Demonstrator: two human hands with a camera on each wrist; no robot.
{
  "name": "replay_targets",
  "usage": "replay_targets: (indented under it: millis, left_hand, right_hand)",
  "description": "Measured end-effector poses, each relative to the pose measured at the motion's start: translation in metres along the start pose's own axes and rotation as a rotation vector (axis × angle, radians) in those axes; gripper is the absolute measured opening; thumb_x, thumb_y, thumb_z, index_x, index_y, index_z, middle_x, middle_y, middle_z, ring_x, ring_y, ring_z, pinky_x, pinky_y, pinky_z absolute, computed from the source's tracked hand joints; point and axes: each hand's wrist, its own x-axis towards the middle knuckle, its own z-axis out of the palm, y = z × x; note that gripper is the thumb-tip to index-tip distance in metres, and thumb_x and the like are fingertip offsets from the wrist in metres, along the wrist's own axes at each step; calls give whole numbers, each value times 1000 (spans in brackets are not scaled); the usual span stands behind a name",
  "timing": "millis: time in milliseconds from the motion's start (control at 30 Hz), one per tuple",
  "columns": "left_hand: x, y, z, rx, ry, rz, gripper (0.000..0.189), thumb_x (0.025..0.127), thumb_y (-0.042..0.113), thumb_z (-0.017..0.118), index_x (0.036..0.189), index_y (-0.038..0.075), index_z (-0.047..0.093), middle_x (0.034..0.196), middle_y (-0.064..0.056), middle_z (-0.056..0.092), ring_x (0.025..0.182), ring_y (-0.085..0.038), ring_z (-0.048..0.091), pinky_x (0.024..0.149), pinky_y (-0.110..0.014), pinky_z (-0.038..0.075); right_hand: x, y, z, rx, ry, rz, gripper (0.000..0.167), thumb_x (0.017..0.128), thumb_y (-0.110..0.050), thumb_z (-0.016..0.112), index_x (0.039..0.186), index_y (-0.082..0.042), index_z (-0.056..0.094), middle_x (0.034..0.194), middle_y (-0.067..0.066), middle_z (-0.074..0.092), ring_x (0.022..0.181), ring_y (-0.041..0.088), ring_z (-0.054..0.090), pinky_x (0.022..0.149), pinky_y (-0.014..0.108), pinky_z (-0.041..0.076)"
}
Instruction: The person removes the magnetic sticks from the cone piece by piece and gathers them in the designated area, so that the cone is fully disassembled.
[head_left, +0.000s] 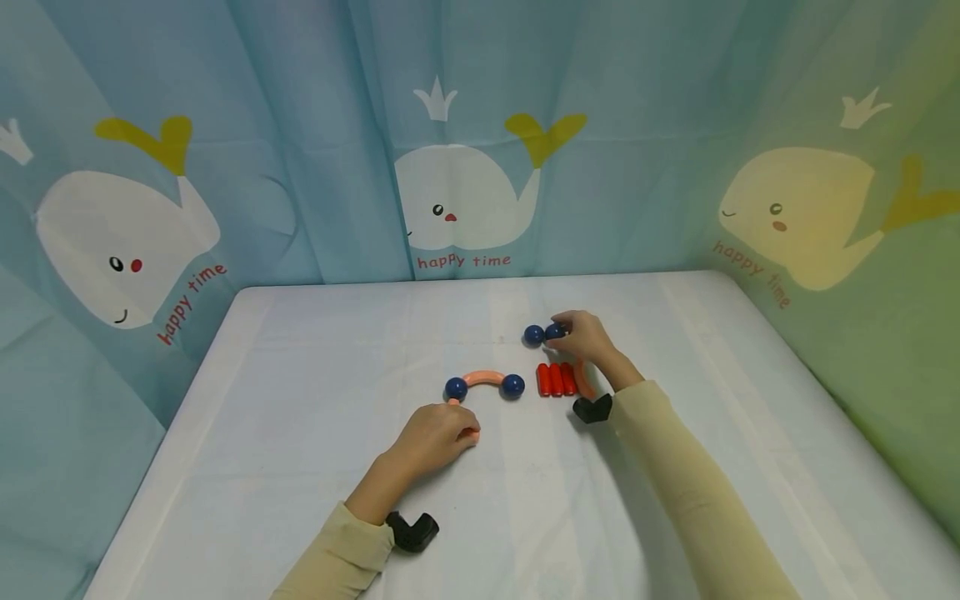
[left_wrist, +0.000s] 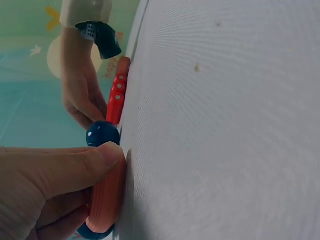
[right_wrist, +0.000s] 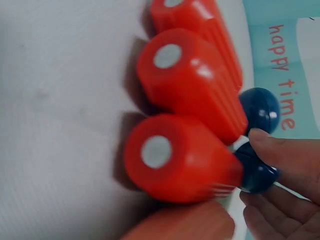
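My left hand (head_left: 431, 435) pinches a curved orange rod (left_wrist: 108, 192) between thumb and fingers, close over the white table. The far end of that rod meets a dark blue ball (head_left: 456, 388). From this ball a second curved orange rod (head_left: 483, 377) arches across to another blue ball (head_left: 513, 387). Farther back, my right hand (head_left: 587, 337) pinches a blue ball (right_wrist: 256, 167) with thumb and fingers. Beside it sits one more blue ball (head_left: 533, 336), to its left in the head view.
Several red rods (head_left: 556, 380) with silvery round ends lie side by side in front of the right hand. Right of them is a loose curved orange rod (head_left: 584, 379), partly under the wrist. A curtain (head_left: 330, 208) with whale prints hangs behind the white table (head_left: 315, 358).
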Motion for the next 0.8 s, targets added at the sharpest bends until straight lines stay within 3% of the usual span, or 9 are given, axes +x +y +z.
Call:
replay_targets:
  millis: [133, 233, 433, 800]
  left_hand:
    - [-1, -3, -3, -32, -20, 12, 7, 85, 16, 67, 78, 15, 67, 76, 9, 63, 68, -4, 56, 64, -23, 46]
    - [-2, -6, -3, -48, -14, 14, 9, 85, 17, 65, 77, 16, 65, 77, 10, 62, 70, -4, 56, 66, -23, 46]
    - [-5, -2, 3, -15, 26, 29, 9, 84, 20, 67, 76, 17, 66, 74, 9, 63, 61, -5, 54, 56, -21, 44]
    - [1, 5, -2, 45, 13, 8, 14, 84, 20, 68, 70, 18, 65, 68, 11, 59, 56, -3, 46, 51, -19, 37]
  right_hand:
    - [-4, 0, -5, -14, 29, -7, 58, 80, -15, 71, 130, 4, 47, 123, 23, 53, 110, 36, 49, 90, 46, 44]
    - [-13, 0, -8, 2, 95, -36, 55, 82, -14, 69, 128, 6, 48, 123, 25, 52, 111, 38, 48, 90, 47, 43]
    - [-47, -1, 0, 147, 244, -91, 47, 83, -9, 68, 124, 6, 52, 121, 24, 54, 112, 38, 50, 93, 46, 41]
    - [-82, -13, 19, 345, 280, -153, 36, 81, -5, 70, 114, 6, 61, 112, 20, 61, 104, 32, 57, 91, 40, 43]
